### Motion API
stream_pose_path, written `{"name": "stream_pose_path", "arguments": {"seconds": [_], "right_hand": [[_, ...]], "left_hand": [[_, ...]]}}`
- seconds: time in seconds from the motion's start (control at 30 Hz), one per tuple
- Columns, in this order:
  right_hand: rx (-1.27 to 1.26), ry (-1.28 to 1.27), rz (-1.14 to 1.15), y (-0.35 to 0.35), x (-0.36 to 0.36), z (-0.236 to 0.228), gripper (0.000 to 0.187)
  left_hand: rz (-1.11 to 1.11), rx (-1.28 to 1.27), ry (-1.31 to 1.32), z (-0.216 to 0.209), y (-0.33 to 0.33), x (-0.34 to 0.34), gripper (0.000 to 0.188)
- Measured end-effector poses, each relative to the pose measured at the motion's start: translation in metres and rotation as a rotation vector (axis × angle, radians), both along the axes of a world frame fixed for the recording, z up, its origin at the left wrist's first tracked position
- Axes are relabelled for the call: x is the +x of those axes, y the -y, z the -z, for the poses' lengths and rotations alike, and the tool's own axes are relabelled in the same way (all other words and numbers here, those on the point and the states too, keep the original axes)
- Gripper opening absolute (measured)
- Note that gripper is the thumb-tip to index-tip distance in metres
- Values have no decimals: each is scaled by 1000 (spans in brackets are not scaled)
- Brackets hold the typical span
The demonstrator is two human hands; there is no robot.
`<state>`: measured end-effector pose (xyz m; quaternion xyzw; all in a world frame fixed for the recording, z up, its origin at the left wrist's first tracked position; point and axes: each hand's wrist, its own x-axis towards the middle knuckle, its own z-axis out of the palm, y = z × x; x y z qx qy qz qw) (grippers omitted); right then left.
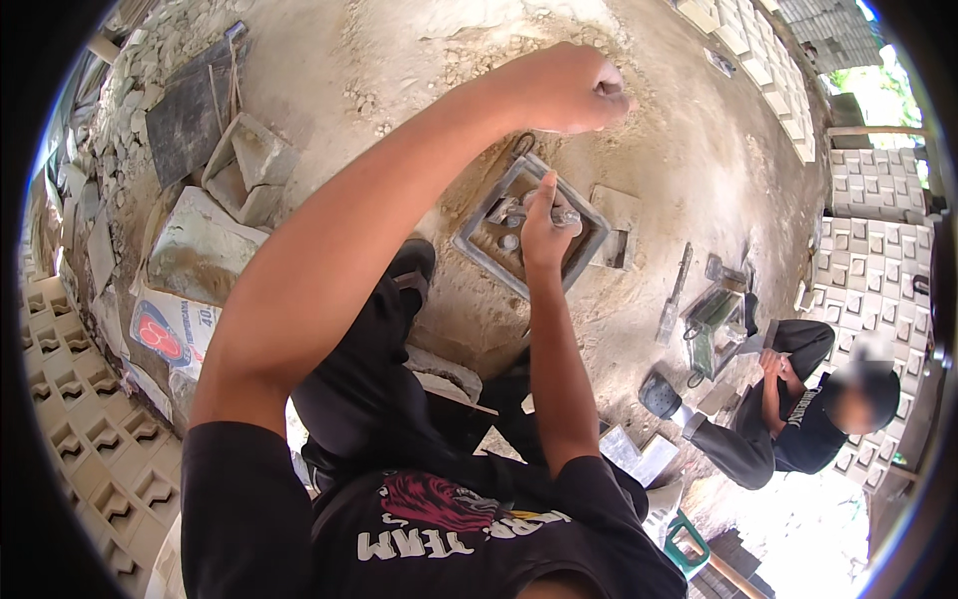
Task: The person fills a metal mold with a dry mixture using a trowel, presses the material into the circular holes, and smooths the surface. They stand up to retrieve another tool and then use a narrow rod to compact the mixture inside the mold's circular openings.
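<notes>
The metal handle (567,216) is clamped in the right grip (546,232); the left grip (579,88) is balled. The square frame (490,267) could be skewed by tugging.

Right fingers (546,203) round grey bar (566,217) in square frame (489,266), left fingers (612,75) curled

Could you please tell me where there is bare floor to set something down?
The floor looks bare between the slotted slab and the stacked pale blocks, and between the dark sheet and the gravel. It is crowded inside the mold frame, around the right hand, and by the seated co-worker, where tools lie.
</notes>
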<state>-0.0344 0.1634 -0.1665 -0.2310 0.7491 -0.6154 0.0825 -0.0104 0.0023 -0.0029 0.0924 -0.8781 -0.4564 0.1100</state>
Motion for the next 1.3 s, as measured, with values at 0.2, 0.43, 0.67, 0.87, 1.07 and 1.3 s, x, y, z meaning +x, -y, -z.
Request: {"name": "stream_pose_path", "arguments": {"seconds": [0.2, 0.43, 0.67, 0.87, 1.07, 1.3], "right_hand": [[-212, 101, -10, -22, 9, -24, 52], [-116, 137, 81, -24, 20, -30, 53], [116, 66, 30, -8, 7, -44, 53], [-14, -230, -55, -8, 1, -1, 57], [3, -150, -38, -4, -12, -2, 50], [-22, -51, 54, 2, -32, -17, 49]], "left_hand": [[72, -15, 41, 4, -2, -1, 40], [22, -10, 26, 11, -2, -4, 40], [1, -23, 9, 13, 0, -2, 40], [23, 18, -15, 9, 7, -1, 38], [6, 76, -16, 8, 4, 7, 37], [-1, -33, -17, 3, 7, 7, 36]]}}
